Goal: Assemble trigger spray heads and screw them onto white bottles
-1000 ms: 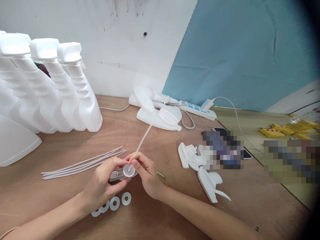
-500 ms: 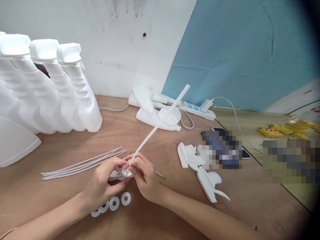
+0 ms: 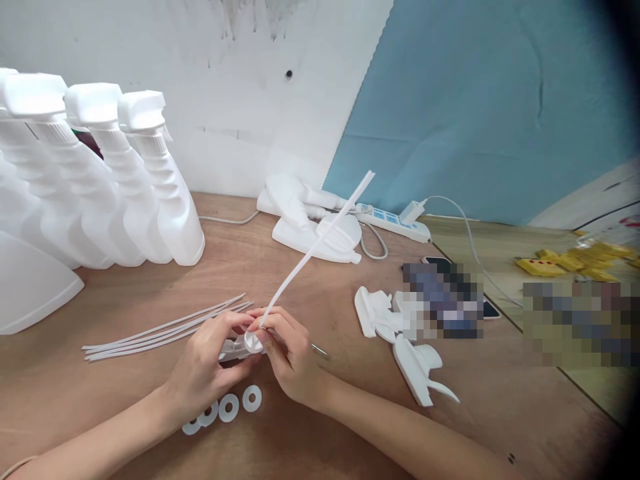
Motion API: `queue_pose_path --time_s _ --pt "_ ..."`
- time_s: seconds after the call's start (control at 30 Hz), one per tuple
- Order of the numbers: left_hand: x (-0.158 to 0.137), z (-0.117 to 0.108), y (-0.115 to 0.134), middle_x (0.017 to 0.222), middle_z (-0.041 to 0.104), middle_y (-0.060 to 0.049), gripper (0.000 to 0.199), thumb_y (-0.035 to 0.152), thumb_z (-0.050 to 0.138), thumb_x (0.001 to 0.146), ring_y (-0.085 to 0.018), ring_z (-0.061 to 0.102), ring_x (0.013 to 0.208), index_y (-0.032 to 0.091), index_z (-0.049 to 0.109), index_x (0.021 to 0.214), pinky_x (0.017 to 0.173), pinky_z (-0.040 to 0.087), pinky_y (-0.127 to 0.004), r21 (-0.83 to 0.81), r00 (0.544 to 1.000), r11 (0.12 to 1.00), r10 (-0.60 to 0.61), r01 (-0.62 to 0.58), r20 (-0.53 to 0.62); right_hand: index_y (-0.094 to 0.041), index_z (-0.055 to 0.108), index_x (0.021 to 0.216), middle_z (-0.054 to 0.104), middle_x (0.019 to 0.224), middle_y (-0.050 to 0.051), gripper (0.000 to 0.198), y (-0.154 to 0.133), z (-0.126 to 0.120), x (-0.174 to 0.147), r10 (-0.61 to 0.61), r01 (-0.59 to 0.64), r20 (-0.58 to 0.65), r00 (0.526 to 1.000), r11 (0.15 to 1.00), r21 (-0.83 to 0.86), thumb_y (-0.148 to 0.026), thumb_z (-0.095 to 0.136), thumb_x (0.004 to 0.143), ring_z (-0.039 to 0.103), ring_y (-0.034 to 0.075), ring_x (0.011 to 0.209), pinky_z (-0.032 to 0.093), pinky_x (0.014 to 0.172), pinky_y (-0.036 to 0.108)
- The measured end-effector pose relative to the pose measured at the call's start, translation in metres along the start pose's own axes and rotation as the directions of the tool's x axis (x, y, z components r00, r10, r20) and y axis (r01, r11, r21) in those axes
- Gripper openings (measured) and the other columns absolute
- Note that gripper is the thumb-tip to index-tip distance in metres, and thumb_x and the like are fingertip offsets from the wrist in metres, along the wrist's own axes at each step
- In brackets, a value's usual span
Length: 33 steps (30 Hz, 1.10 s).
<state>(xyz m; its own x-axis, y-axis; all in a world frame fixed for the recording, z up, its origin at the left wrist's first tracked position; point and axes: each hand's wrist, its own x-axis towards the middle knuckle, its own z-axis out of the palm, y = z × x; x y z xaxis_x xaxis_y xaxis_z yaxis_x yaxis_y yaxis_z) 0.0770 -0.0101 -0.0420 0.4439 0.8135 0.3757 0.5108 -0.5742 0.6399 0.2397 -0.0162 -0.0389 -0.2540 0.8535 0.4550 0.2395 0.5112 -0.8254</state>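
My left hand (image 3: 207, 360) is closed around a white trigger spray head (image 3: 234, 349), whose round collar faces me. A long white tube (image 3: 315, 247) rises from that collar and slants up to the right. The thumb and fingers of my right hand (image 3: 287, 353) pinch the tube near its lower end. How deep the tube sits is hidden by my fingers. Several flat white ring washers (image 3: 229, 408) lie just below my left hand. More thin white tubes (image 3: 165, 332) rest in a bundle to its left.
Several white spray bottles (image 3: 175, 213) stand at the left. Loose white spray heads (image 3: 417, 373) lie on the right. Behind are white plastic parts (image 3: 315, 240) and a power strip (image 3: 395, 223) with cables. A thin metal rod (image 3: 320, 351) lies beside my right hand.
The tube's upper end has shifted slightly left and down, and the tube bows a little more. Both hands keep their hold in nearly the same place.
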Motion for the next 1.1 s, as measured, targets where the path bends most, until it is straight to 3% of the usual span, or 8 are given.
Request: queue_pose_path --time_s 0.5,0.9,1.1 --pt "-0.0029 0.0012 -0.0035 0.089 0.063 -0.003 0.023 0.031 0.055 0.079 -0.015 0.06 0.075 0.021 0.049 0.1 0.068 0.049 -0.027 -0.016 1.0 1.0 -0.018 0.018 -0.01 -0.019 0.056 0.088 0.061 0.097 0.008 0.016 -0.0064 -0.0013 -0.0006 -0.015 0.017 0.028 1.0 0.998 -0.053 -0.023 0.041 0.086 0.056 0.016 0.096 0.044 0.084 0.031" --pt "-0.0037 -0.0026 0.0026 0.09 0.062 -0.003 0.022 0.029 0.055 0.079 -0.015 0.06 0.077 0.021 0.046 0.097 0.07 0.048 -0.028 -0.005 0.999 1.0 0.001 -0.001 0.035 -0.02 0.059 0.081 0.064 0.099 0.009 0.02 -0.0026 0.0023 -0.0061 -0.06 0.058 -0.031 0.998 0.996 -0.063 -0.026 0.041 0.088 0.06 0.016 0.093 0.047 0.08 0.029" --pt "-0.0042 0.0009 -0.0012 0.086 0.064 -0.003 0.021 0.028 0.054 0.08 -0.015 0.06 0.075 0.021 0.047 0.098 0.067 0.048 -0.027 -0.044 0.999 0.999 0.007 -0.005 0.036 -0.021 0.058 0.083 0.068 0.089 0.007 0.021 -0.0037 0.0029 -0.0071 -0.104 0.101 -0.041 0.994 0.992 -0.078 -0.024 0.038 0.089 0.061 0.017 0.098 0.048 0.081 0.028"
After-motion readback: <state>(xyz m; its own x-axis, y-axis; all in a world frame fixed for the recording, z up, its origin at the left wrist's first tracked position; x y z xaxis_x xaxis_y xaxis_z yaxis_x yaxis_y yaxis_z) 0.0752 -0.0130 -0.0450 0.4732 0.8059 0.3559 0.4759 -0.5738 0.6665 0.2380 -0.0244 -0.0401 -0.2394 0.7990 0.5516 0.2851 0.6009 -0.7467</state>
